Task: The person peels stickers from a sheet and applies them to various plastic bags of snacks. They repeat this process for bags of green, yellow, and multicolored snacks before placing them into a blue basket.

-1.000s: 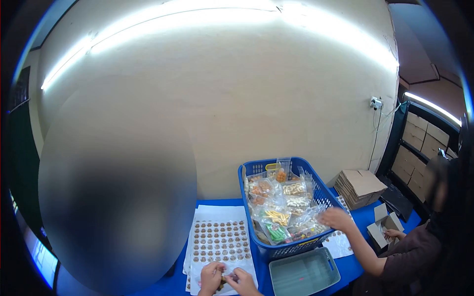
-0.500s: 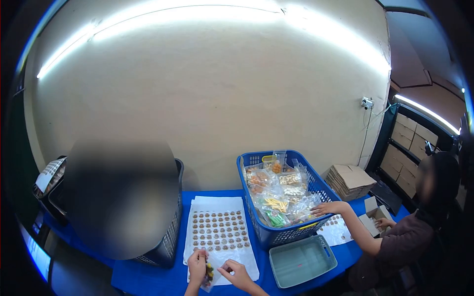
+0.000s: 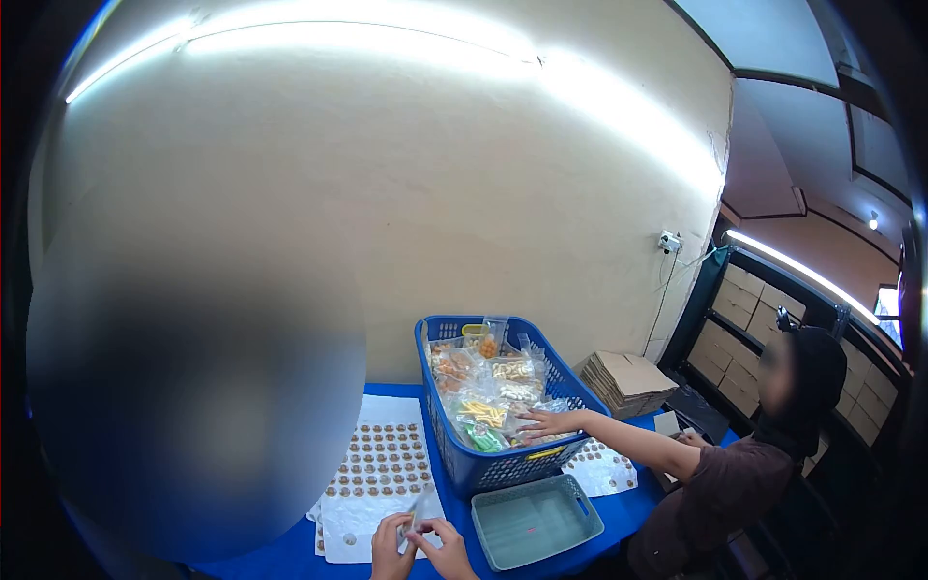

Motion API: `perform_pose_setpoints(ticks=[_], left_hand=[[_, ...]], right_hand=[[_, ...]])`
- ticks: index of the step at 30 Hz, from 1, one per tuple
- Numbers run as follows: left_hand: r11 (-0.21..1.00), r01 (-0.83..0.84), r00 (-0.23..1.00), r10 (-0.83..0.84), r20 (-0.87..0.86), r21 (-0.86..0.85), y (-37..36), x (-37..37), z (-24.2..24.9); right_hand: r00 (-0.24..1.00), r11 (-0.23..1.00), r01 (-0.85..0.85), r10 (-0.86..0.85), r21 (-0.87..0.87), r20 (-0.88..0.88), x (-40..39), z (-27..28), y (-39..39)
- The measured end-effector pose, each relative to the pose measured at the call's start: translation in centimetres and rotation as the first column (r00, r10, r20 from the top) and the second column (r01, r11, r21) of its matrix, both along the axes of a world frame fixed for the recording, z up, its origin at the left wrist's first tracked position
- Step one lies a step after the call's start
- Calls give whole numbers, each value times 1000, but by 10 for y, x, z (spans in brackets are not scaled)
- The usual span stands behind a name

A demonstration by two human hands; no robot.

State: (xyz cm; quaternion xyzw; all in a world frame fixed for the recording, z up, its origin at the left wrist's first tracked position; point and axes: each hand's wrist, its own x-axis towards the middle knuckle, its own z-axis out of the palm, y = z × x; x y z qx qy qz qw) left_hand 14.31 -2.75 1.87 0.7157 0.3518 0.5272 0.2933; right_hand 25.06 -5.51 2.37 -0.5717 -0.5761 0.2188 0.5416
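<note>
In front of me, a small clear plastic bag (image 3: 421, 505) is held up over the label sheets. My left hand (image 3: 390, 549) has its fingers closed on one side of the bag. Pinched against the other side is my right hand (image 3: 445, 553), its fingertips meeting those of the left. The bag's contents are mostly hidden behind my fingers. Under and behind the hands lie white sheets (image 3: 387, 498) with rows of round brown labels (image 3: 382, 462). One lone label (image 3: 350, 539) sits lower down on the top sheet.
A blue basket (image 3: 493, 471) full of bagged snacks (image 3: 483, 413) stands ahead to the right, with a grey-green tray (image 3: 537, 523) before it. A co-worker's hand (image 3: 551, 423) reaches into the basket. Flattened cardboard (image 3: 628, 383) is stacked behind. A blurred patch covers the left.
The view has swung right, so everything shifts left. My right hand has come in against my left at the bag. The co-worker's hand has moved further over the basket's bags.
</note>
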Motion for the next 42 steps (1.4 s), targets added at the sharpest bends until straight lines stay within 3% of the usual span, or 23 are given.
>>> perform_pose_setpoints(ticks=[2, 4, 7, 8, 11, 12, 15, 17, 20, 23, 24, 27, 31, 34, 35, 37, 38, 39, 40, 41, 42], left_hand=[[990, -22, 997, 31, 66, -142, 2, -4, 2], [987, 48, 999, -44, 26, -151, 6, -13, 10], [979, 130, 991, -131, 1, -157, 8, -21, 7], [973, 148, 989, -151, 2, -175, 7, -24, 7], [961, 164, 986, -159, 39, -222, 3, -30, 12], [972, 135, 991, -137, 4, -195, 4, -33, 11], [980, -22, 996, 5, -89, -199, 13, -42, -2], [985, -79, 991, 62, -119, -152, 18, -47, -7], [993, -104, 973, 114, -201, 57, 22, -55, -6], [988, -124, 986, 112, -120, -93, 16, -51, 4], [986, -161, 976, 165, -139, 43, 18, -49, 4], [966, -245, 959, 254, -122, 87, 23, -44, 6], [964, -264, 964, 264, -43, -15, 36, -32, 21], [971, -230, 972, 232, -35, 62, 49, -20, 7], [927, -375, 920, 374, 117, -17, 67, -18, -9], [890, -165, 737, 397, 547, -425, 122, -52, -31], [908, -141, 777, 349, 525, -395, 120, -51, -23], [924, -116, 809, 302, 505, -365, 114, -43, -8], [938, -88, 834, 254, 490, -336, 113, -36, 0], [933, 38, 903, 122, 412, -359, 115, -41, -20], [891, 187, 838, 75, 541, -413, 114, -31, -28]], right_hand=[[991, 983, 136, -137, 122, 0, -5, 10, -2], [947, 932, 302, -317, 200, 47, -11, 32, -8], [811, 948, 223, -310, 228, 496, -2, 40, -6], [842, 977, 134, -202, 169, 501, 5, 16, 2], [817, 995, 94, -88, 19, 570, 5, 23, -1], [831, 996, 56, -87, 74, 549, 2, 19, 1], [940, 995, -102, 101, -15, 327, -9, 10, 7], [935, 990, -138, 126, 16, 331, -19, 4, 9], [947, 985, -165, 144, 50, 286, -30, 9, 10], [970, 975, -220, 220, -14, 98, -30, 16, 6], [968, 976, -218, 214, 15, 130, -29, 14, 6], [968, 978, -196, 181, 69, 173, -25, 14, -1], [981, 986, -133, 117, 96, 156, -21, 36, -16], [985, 992, -101, 89, 74, 151, -5, 24, -25], [983, 990, -120, 108, 76, 147, 3, 15, -30], [992, 992, -98, 91, 75, 89, 21, -12, -45], [998, 996, -60, 57, 70, 35, 32, -24, -54], [999, 998, -24, 21, -58, -44, 47, -28, -63], [994, 989, 104, -101, -103, 33, 58, -34, -66], [994, 991, 107, -109, -81, -25, 71, -39, -70], [984, 975, 111, -134, -192, -115, 83, -64, -67]])
